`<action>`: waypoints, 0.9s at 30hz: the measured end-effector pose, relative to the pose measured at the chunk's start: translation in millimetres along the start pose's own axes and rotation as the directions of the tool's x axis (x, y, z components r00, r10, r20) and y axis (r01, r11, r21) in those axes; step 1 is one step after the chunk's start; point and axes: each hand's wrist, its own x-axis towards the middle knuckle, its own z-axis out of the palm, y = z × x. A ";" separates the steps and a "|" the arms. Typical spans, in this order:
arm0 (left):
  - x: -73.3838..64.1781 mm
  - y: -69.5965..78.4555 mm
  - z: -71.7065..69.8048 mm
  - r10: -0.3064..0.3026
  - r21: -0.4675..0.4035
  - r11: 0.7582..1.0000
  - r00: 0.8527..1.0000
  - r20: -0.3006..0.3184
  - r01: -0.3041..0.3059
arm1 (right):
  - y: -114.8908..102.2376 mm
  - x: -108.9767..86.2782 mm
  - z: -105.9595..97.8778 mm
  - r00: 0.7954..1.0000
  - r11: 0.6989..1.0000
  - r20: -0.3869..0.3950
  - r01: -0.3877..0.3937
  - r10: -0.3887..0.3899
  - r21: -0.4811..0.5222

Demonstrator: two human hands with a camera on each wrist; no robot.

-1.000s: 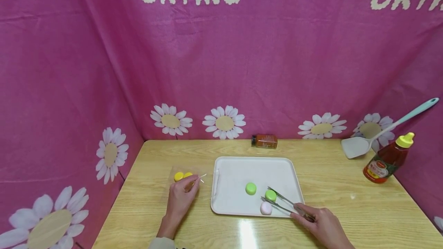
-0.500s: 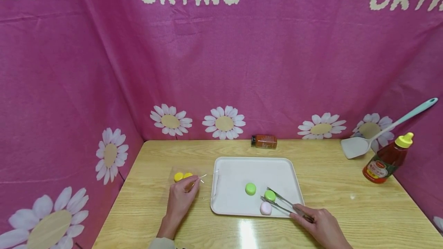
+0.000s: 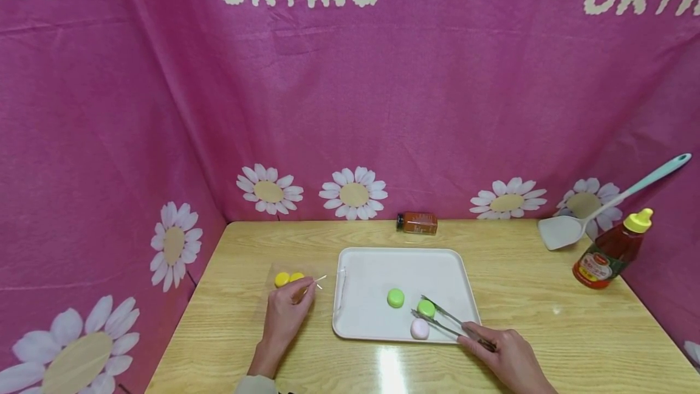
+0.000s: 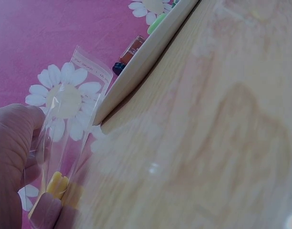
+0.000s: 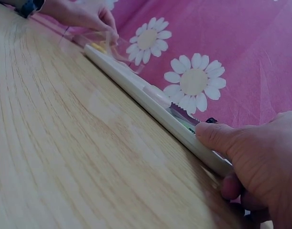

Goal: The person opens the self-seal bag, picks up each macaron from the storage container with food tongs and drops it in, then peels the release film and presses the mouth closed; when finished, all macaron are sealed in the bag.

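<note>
My left hand (image 3: 285,312) pinches the open end of a clear plastic bag (image 4: 91,76) left of the white tray (image 3: 377,269). Two yellow macarons (image 3: 282,279) show inside it in the head view; the left wrist view also shows a dull purple macaron (image 4: 46,209) at its bottom. With my right hand (image 3: 511,354) I hold metal tongs (image 3: 445,327) at the tray's near right corner. The tongs' arms lie on either side of a green macaron (image 3: 426,308). Against the nearer arm sits a pale pink macaron (image 3: 420,329). A second green macaron (image 3: 395,298) lies left of them.
Behind the tray a small bottle of red-brown sauce (image 3: 418,223) lies on its side. A ketchup bottle (image 3: 604,263) with a yellow cap stands at the right edge, beside a spatula (image 3: 563,233) leaning on the pink cloth (image 3: 437,108) that borders the wooden table (image 3: 514,284).
</note>
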 end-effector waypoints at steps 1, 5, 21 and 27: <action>0.0 0.0 0.0 0.001 -0.001 1.000 1.000 0.000 -0.001 | 0.1 0.0 0.0 1.000 1.000 0.000 0.001 -0.001 0.000; -0.1 0.0 0.3 0.004 -0.009 1.000 1.000 -0.004 -0.004 | 0.5 0.0 0.4 1.000 1.000 -0.006 0.005 -0.005 -0.005; -1.6 -1.9 0.8 -0.001 -0.003 1.000 1.000 -0.006 0.001 | 6.2 0.6 1.4 0.997 0.999 -0.065 0.041 -0.042 -0.009; -0.8 0.0 0.5 0.006 -0.014 1.000 1.000 -0.008 -0.006 | 8.1 4.3 -8.3 0.996 1.000 -0.083 0.024 -0.025 -0.016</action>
